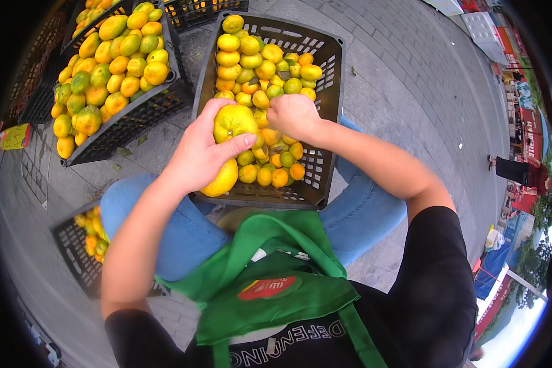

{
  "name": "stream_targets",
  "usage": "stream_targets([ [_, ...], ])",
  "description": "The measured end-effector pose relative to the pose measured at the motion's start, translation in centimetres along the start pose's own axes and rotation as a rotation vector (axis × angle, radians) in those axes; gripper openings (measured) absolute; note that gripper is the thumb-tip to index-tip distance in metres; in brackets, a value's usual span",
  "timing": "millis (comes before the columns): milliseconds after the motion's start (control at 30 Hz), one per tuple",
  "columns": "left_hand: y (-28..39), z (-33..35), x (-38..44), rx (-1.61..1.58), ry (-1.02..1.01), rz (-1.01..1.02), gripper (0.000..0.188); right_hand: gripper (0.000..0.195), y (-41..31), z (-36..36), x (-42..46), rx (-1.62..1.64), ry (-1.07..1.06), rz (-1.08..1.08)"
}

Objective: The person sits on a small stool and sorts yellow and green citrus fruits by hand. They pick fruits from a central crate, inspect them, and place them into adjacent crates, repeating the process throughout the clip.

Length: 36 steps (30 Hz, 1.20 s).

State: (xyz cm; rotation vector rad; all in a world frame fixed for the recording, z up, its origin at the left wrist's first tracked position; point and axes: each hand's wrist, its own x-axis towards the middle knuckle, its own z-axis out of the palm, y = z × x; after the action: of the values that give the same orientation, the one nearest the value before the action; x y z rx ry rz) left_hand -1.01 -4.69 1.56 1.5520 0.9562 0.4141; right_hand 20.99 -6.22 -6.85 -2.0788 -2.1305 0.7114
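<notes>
A large yellow-green citrus fruit (234, 122) sits in my left hand (198, 154), with the thumb across its lower side. Under the heel of that hand shows another big yellow citrus (221, 179), near the crate's near left corner; I cannot tell whether it is held or resting there. My right hand (295, 116) is over the middle of the fruit, its fingers curled and their tips hidden, so whether it grips a fruit is unclear. Below both hands is a black plastic crate (324, 152) with small yellow, orange and green citrus fruits (267, 69).
A heaped crate of citrus (115, 69) stands at the left, with more crates behind it. Another black crate (71, 241) with fruit is beside my left knee. Grey paving (395, 69) runs to the right, where a person (513, 170) stands near stalls.
</notes>
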Motion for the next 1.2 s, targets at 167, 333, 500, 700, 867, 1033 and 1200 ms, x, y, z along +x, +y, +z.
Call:
stream_targets([
  [167, 1.6, -1.4, 1.3, -0.477, 0.120, -0.138, 0.053, 0.051, 11.3, 1.3, 7.9, -0.576, 0.066, 0.305],
  [333, 1.8, -2.8, 1.9, -0.684, 0.187, -0.258, 0.054, 0.037, 16.9, 2.4, 9.9, -0.640, -0.194, 0.254],
  [500, 1.9, -2.9, 2.5, -0.720, 0.200, -0.255, 0.051, 0.054, 15.9, 0.5, 8.7, 0.567, -0.086, 0.303],
  [700, 0.9, -2.8, 1.6, -0.820, -0.102, -0.441, 0.045, 0.053, 4.7, -5.9, 0.4, 1.826, -0.434, 0.340],
  [867, -0.3, -1.0, 0.1, -0.698, -0.165, -0.254, 0.027, 0.047, -0.3, -6.4, -4.1, 1.988, -0.528, 0.269],
  [1033, 0.2, -0.7, -0.6, -0.649, -0.305, -0.291, 0.037, 0.042, -3.8, -4.5, -6.3, 2.048, -0.480, 0.244],
  [1200, -1.9, 0.4, -1.6, -0.611, -0.285, -0.228, 0.066, 0.044, -8.4, -3.1, -7.0, 1.534, -0.057, 0.405],
])
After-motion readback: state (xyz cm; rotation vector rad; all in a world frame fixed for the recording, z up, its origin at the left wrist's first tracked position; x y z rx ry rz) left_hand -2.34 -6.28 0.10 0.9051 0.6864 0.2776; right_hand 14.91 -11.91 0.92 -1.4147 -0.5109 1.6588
